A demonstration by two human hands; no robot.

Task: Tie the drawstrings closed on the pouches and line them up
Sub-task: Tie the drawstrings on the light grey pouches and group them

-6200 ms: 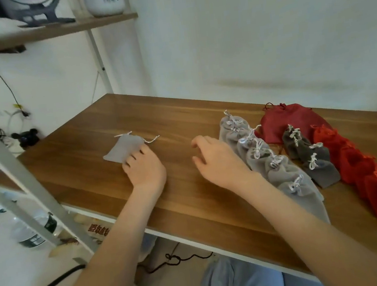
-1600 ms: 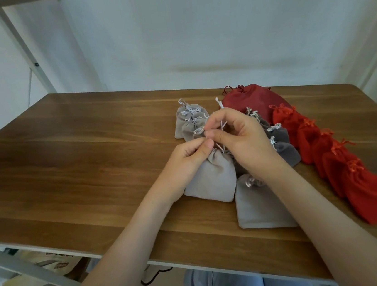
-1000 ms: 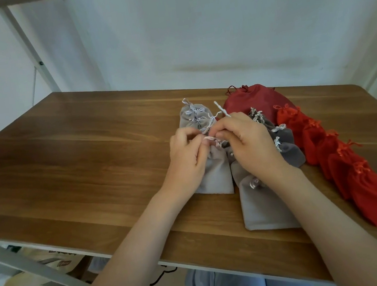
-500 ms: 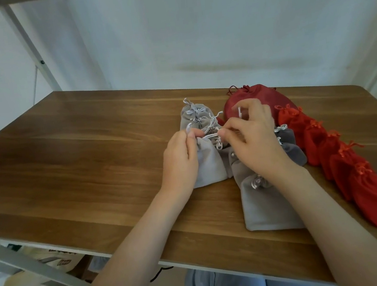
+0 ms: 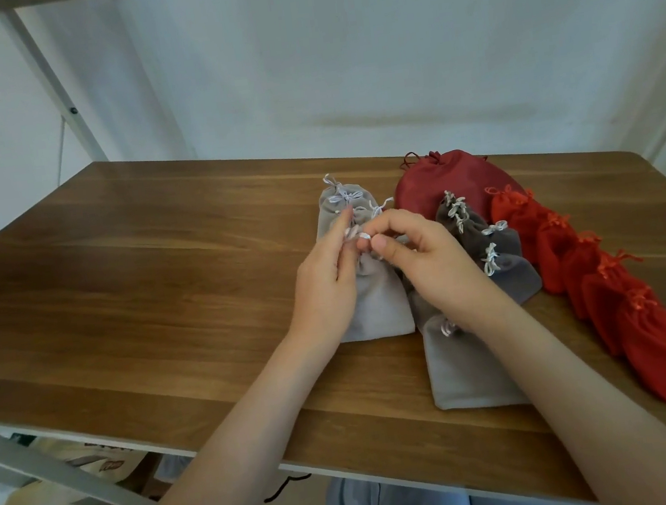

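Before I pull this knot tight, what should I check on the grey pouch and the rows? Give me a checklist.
1. Grip: left hand and right hand both pinch the drawstring: ok.
2. Neck of the light grey pouch gathered: ok.
3. Knot finished: hidden by the fingers: cannot tell.
4. Pouch in line: it lies left of the nearest grey pouch, not in the row: not ok.
5. Red pouches tied and in a row: ok.
6. Pouch fully on the table: ok.
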